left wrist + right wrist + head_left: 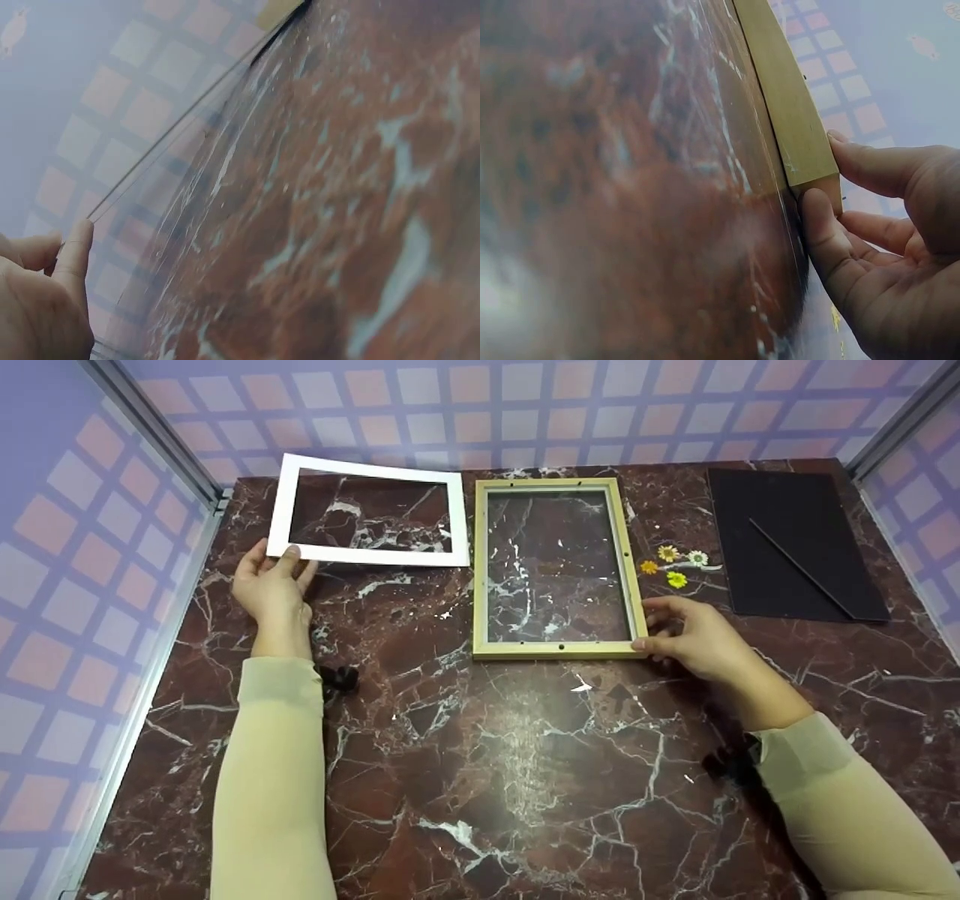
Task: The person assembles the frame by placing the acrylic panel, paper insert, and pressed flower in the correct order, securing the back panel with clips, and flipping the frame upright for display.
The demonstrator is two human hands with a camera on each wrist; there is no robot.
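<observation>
My left hand [274,589] pinches a white picture mat [367,556] by its near-left corner, thumb on top and fingers below. The mat is tilted, its large rectangular window showing the marble through it; in the left wrist view it appears edge-on as a thin line. To its right lies a light wooden picture frame [559,651], with small dark tabs along its edges. My right hand [701,637] grips the frame's near-right corner, thumb at the near edge and fingers along the right side. In the right wrist view, the thumb [821,217] touches the frame's corner.
Several small dried flowers [676,579] lie right of the frame, yellow, orange and white. Further right is a black backing board [780,540] with a thin dark stick [802,570] lying across it. Tiled-pattern walls [517,405] border the dark red marble table [525,780].
</observation>
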